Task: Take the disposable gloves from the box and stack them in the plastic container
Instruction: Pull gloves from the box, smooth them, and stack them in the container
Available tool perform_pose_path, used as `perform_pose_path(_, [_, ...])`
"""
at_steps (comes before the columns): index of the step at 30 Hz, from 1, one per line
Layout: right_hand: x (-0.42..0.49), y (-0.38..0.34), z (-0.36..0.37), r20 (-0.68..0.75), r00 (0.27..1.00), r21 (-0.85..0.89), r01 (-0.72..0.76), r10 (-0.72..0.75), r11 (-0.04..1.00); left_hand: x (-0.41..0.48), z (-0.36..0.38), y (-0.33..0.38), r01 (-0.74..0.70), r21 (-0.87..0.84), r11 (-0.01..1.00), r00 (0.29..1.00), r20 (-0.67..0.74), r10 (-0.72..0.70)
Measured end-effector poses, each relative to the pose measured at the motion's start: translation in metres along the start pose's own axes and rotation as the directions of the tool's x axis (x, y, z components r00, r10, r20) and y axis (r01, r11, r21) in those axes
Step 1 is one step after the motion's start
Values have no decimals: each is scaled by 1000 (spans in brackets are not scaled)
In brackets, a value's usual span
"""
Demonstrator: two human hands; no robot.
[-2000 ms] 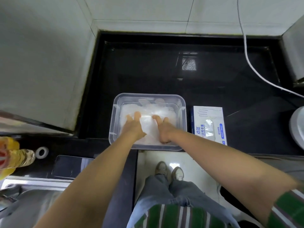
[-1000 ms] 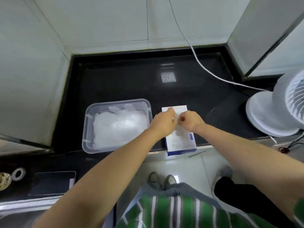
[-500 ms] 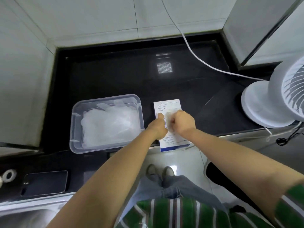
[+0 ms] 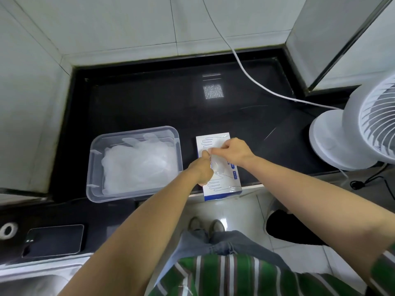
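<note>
Both hands are at the glove box (image 4: 222,189), which lies flat on the black counter (image 4: 149,99), its near end right at the counter's front edge. One box, white with blue hand outlines printed on top.

The right hand (image 4: 235,152) is over the far half of the box, fingers curled down and pinching one clear disposable glove (image 4: 218,163), a thin film that drapes across the middle of the box top. The left hand (image 4: 202,170) sits at the box's left edge, fingers curled against its side and thumb up on top, gripping the box. How much of the glove is out of the opening I can't tell: the film is too sheer.

Just left of the box, close but not touching, is the one clear plastic container (image 4: 136,130), rectangular, no lid on. Inside it lies a pile of clear gloves (image 4: 139,165), covering most of the bottom; they blur together, so no count there.

Off to the right stands one white fan (image 4: 363,129), its round base on the counter, with one white cable (image 4: 256,83) running up to the tiled wall behind. Down at the near left lie one dark phone (image 4: 54,240), face up, and one small tape roll (image 4: 7,230) beside it. Below on the floor, two shoes (image 4: 217,226), side by side.
</note>
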State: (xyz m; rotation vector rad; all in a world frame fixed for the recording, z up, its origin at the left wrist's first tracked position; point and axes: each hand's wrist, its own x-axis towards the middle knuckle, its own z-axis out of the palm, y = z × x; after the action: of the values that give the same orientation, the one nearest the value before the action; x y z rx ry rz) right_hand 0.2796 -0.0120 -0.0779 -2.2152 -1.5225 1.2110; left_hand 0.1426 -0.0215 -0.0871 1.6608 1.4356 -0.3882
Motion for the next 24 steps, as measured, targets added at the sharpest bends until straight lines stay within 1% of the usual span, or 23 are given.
perform_pose_path(2, [-2, 2, 7, 40, 999, -141, -5, 11, 990, 0, 0, -1, 11, 2, 1000, 1000, 1, -11])
perform_pose_path(4, [-1, 4, 13, 48, 999, -194, -12, 21, 981, -1, 0, 0, 11, -4, 1000, 1000, 2, -11])
perform_pose_path(6, [-1, 4, 15, 35, 999, -190, -21, 28, 982, -3, -1, 0, 10, -5, 1000, 1000, 8, -10])
perform_pose_path(10, [-1, 2, 12, 52, 998, -112, 40, -34, 993, -3, -1, -1, 5, -15, 1000, 1000, 20, -5])
perform_pose_path(12, [-3, -4, 6, 13, 997, -10, 79, -79, 997, -3, -2, 0, 1, -39, 999, 1000, 15, 0])
perform_pose_path(14, [-4, -14, -1, -53, 994, 176, 108, -100, 979, -3, -3, 1, 0, -63, 998, 1000, 16, 1])
perform_pose_path(16, [-3, -18, -5, -66, 994, 308, 99, -82, 946, -5, -4, 1, -4, -70, 998, 1000, 14, 5])
perform_pose_path(17, [-1, -18, -6, -31, 997, 322, 72, -66, 944, -5, -4, 1, -4, -77, 997, 1000, 12, 5])
perform_pose_path(19, [-1, -11, -5, 88, 996, 217, 6, -26, 976, -5, -3, 0, -4, -105, 994, 1000, 19, 6])
perform_pose_path(20, [-2, -7, -4, 108, 994, 184, 0, -20, 983, -6, -3, 0, -7, -119, 993, 1000, 25, 10])
perform_pose_path(21, [-4, -6, -5, 90, 995, 216, 16, -36, 976, -7, -3, -1, -10, -129, 992, 999, 30, 14])
perform_pose_path(22, [-7, -7, -7, 41, 997, 315, 55, -71, 948, -8, -4, -1, -9, -138, 990, 999, 35, 14])
perform_pose_path(24, [-11, -15, -12, -87, 990, 556, 139, -109, 820, -11, -5, 0, -10, -153, 988, 999, 43, 17])
